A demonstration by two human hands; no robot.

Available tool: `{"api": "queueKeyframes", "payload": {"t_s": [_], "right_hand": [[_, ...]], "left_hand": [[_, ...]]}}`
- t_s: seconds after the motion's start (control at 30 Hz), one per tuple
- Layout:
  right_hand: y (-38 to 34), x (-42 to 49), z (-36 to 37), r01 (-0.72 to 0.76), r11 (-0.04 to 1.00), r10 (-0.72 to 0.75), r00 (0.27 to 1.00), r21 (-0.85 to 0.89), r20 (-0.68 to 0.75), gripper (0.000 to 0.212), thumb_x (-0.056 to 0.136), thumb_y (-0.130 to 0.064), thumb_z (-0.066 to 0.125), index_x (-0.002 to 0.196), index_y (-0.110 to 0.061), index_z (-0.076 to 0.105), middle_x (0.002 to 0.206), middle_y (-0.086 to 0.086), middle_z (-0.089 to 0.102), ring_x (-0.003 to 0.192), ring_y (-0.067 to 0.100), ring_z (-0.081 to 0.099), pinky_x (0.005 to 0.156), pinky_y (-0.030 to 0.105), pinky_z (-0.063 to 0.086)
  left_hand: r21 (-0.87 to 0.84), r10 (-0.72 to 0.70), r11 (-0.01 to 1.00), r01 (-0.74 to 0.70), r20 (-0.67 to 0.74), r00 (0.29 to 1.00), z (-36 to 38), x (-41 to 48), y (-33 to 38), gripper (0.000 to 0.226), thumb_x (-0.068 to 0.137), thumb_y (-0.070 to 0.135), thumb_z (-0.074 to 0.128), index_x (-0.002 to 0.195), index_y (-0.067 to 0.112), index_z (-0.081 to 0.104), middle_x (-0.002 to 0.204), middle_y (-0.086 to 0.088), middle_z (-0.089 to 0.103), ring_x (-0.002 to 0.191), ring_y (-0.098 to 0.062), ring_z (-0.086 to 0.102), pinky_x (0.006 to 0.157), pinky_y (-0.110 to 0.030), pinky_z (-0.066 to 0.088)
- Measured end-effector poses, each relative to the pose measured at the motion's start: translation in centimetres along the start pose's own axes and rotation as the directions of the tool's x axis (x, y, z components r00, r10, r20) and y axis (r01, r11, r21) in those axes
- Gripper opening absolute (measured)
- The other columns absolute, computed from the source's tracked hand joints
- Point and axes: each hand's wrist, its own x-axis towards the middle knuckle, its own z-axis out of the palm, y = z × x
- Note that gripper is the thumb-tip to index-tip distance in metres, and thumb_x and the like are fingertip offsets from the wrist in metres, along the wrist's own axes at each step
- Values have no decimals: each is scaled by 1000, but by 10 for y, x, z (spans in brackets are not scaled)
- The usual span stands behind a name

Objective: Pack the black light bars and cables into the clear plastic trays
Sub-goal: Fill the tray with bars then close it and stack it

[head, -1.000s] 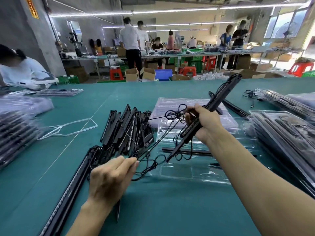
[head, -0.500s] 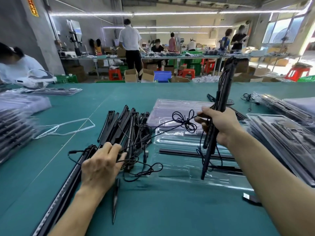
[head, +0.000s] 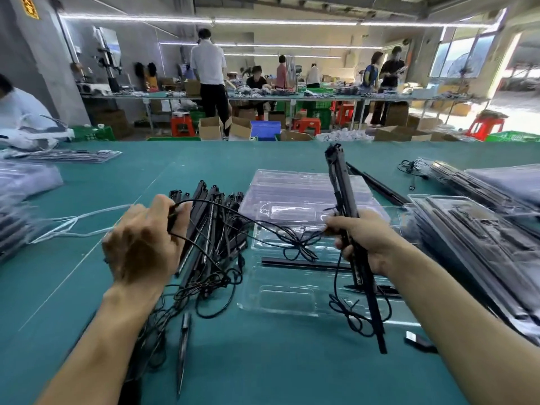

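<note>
left hand (head: 143, 244): raised, back to the camera, fingers curled in, pinching the black cable (head: 248, 220) near its end against the thumb.
right hand (head: 366, 241): fingers wrapped tight round the held light bar (head: 339, 176) at about mid-length; i cannot tell whether one bar or two sit in the fist.
held light bar: close to upright, its top end leaning away above the knuckles and its bottom end down past the wrist.
cable: runs in a slack arc from the left fingertips across to the right fingers and is tangled into loops just short of them; more loops hang below the right fist.
clear tray (head: 286, 299): lies flat on the table, below the right fingers and to the right of the left ones; one bar in the tray (head: 304, 263) sits in a slot across it.
pile of light bars (head: 216, 229): loose, with tangled wires, just beside the left fingers on their thumb side.
stack of empty trays (head: 292, 188): beyond both sets of fingers, nearer the right ones.
filled trays (head: 482, 244): stacked out past the right hand's outer side.
table (head: 263, 372): teal surface under everything.
</note>
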Motion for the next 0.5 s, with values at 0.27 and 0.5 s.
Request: {"api": "queueKeyframes", "payload": {"t_s": [0.27, 0.5], "right_hand": [[5, -8, -6, 82, 979, -50, 984, -186, 169, 21, 86, -20, 73, 105, -14, 66, 66, 6, 66, 40, 7, 41, 33, 17, 30], [-5, -12, -10, 65, 968, -38, 993, -243, 114, 6, 90, -19, 69, 89, -18, 63, 53, 0, 53, 38, 7, 38, 33, 17, 29]], "left_hand": [[209, -161, 977, -54, 874, 458, 15, -18, -9, 19, 97, 53, 47, 94, 37, 57, 100, 12, 65, 90, -17, 62, 70, -31, 43], [-15, -34, 995, 100, 879, 476, 23, -33, 3, 33, 80, 67, 66, 98, 42, 55, 91, 18, 57, 83, -3, 57, 64, -27, 45]]}}
